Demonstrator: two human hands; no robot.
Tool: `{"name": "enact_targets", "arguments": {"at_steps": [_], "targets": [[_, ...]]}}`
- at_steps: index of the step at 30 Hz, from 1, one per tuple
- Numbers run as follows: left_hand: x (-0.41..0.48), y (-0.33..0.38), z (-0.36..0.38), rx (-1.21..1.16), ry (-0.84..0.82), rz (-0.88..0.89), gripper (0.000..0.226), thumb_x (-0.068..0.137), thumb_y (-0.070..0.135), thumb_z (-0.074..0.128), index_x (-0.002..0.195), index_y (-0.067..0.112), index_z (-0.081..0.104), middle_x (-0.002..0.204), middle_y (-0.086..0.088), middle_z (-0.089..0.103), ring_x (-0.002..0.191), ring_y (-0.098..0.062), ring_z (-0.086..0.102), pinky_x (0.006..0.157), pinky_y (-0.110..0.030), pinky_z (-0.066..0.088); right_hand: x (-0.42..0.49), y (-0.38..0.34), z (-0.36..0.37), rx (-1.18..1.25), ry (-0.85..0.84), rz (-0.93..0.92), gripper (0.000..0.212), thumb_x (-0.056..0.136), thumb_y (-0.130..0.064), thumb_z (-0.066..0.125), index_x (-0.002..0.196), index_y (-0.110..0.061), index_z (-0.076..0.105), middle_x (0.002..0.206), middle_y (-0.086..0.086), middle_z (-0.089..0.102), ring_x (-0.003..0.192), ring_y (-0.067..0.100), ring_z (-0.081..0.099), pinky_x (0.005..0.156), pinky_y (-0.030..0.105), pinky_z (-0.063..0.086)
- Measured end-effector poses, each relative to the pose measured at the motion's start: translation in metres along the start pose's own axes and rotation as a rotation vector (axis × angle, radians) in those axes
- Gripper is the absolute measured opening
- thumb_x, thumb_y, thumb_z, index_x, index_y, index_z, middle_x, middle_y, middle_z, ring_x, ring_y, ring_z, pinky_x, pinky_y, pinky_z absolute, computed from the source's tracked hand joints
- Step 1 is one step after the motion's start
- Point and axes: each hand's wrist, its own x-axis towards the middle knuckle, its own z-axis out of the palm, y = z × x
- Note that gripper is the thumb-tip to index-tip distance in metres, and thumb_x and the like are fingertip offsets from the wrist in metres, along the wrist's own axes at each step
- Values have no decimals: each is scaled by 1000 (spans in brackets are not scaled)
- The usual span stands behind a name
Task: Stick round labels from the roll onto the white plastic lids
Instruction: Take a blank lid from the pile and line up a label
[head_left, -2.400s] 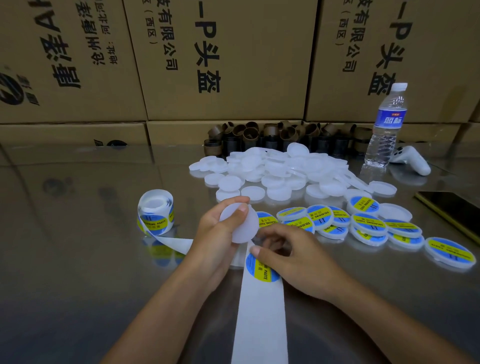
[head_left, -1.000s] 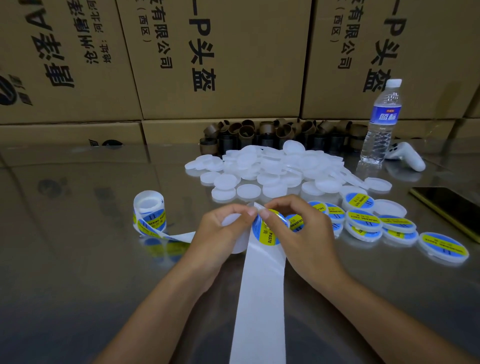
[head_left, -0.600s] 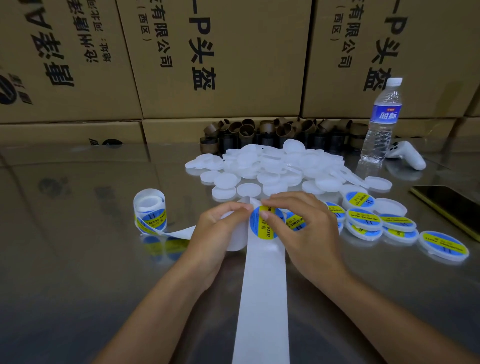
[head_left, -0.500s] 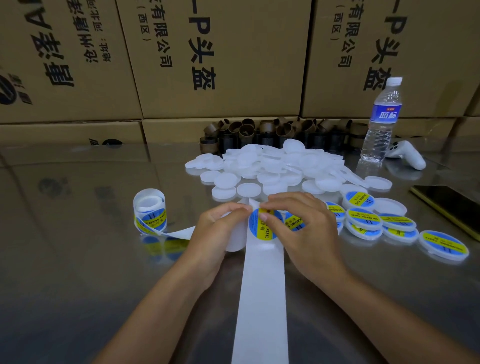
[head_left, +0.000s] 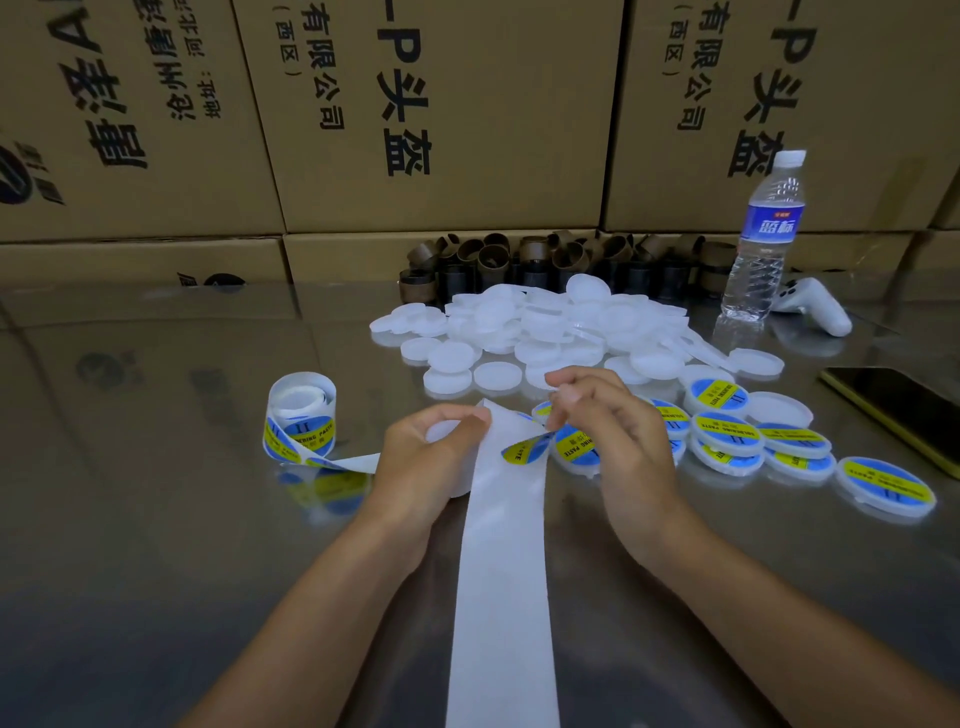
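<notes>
My left hand grips a blank white lid and pinches the fold of the white backing strip against it. The strip runs from the label roll on the left, under my left hand, then toward me. My right hand pinches the edge of a blue and yellow round label, which curls half off the strip at the fold. Part of the lid is hidden by my fingers. Behind my hands lies a pile of blank white lids.
Several labelled lids lie to the right of my right hand. Farther right are a phone, a water bottle and a white controller. Brown cardboard cores and stacked cartons line the back of the glossy table.
The label lay flat on the strip between my thumbs; now my right hand has pulled it off to the right and it curls away from the folded strip.
</notes>
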Motion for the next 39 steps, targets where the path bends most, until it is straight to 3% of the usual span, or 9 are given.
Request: {"name": "enact_targets", "arguments": {"at_steps": [4,7,12,16,22,26,31,33,39], "targets": [[0,-2,0,40,18,26,13,88,23,67,89,11,72,91,-8,73,76,-13,64,72,-25,51,1,-4,-1,95,69,6,23,79,-29,49,63,-20,63,82,-5,65,81,8,60,76,18,44],[1,-3,0,27,28,36,11,87,21,68,87,11,72,83,-2,71,67,-6,64,59,-15,50,-3,-4,1,26,18,-67,23,83,-31,50,95,-35,69,99,-9,66,82,13,65,75,12,44],[0,-3,-1,36,4,66,7,86,13,69,87,6,71,92,-1,74,79,-6,68,66,-14,51,-12,1,7,-122,-197,-156,49,86,-38,53,125,-64,39,116,-11,59,90,12,69,84,14,47],[1,-3,-1,54,40,68,5,87,14,67,84,12,71,88,-2,74,79,-9,66,67,-17,49,-13,7,6,-197,-266,-124,49,89,-43,49,130,-64,32,119,-13,58,92,8,69,89,18,47],[1,7,-1,-171,79,69,8,89,18,64,83,16,69,76,1,72,70,-14,71,68,-28,58,-9,11,4,-147,-238,-49,45,89,-43,46,125,-66,32,119,-8,59,89,11,69,91,22,47],[0,14,-4,-530,-186,-16,28,75,36,63,88,11,64,79,-7,72,70,-20,70,65,-29,59,-7,10,7,-51,-201,11,39,89,-45,43,126,-55,35,117,2,62,95,17,68,95,22,46],[-7,7,5,-398,-551,-157,46,85,46,51,98,4,65,107,-15,66,89,-29,61,77,-32,52,-5,7,8,53,-85,91,31,98,-29,39,119,-50,46,84,-3,64,69,3,64,58,14,49],[-7,6,7,-399,-541,-173,45,84,46,50,93,4,63,99,-12,69,81,-27,63,75,-31,54,-3,5,8,69,3,88,29,99,-27,38,114,-49,50,82,3,58,60,3,59,50,14,47],[-3,4,6,-360,-364,-205,47,88,49,44,89,5,63,81,-15,69,69,-26,69,74,-36,51,0,-2,4,-30,163,-21,17,90,-28,58,83,-38,69,76,-12,60,67,-1,50,66,13,43]]}}
